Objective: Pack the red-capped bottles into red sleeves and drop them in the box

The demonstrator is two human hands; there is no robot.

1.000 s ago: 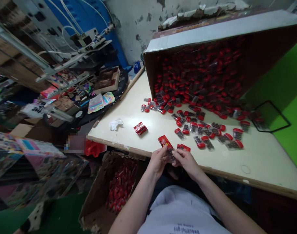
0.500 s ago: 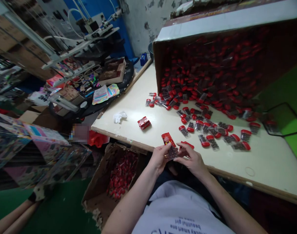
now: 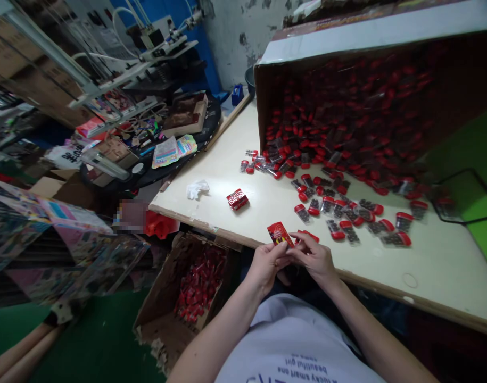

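At the table's front edge my left hand (image 3: 266,266) pinches a red printed card (image 3: 280,232) between thumb and fingers. My right hand (image 3: 317,259) closes on the card's lower right edge, its fingertips touching those of the left. Whatever lies under the fingers is hidden. Just beyond my right hand, a red piece (image 3: 309,234) lies partly covered on the table. A shiny red pack (image 3: 237,199) rests farther left. Several small clear packs with red caps and dark contents (image 3: 335,207) are scattered beyond my hands.
A large carton (image 3: 263,101) on its side spills many red-capped packs onto the table (image 3: 219,159). Below the left edge stands a torn cardboard box (image 3: 155,303) with red packs inside. Crumpled tissue (image 3: 197,189) lies near the corner. Another person's arm (image 3: 23,346) shows lower left.
My hands have come together. The clear pack with dark contents that showed below the red card is now covered by my fingers, and the card has turned slightly.
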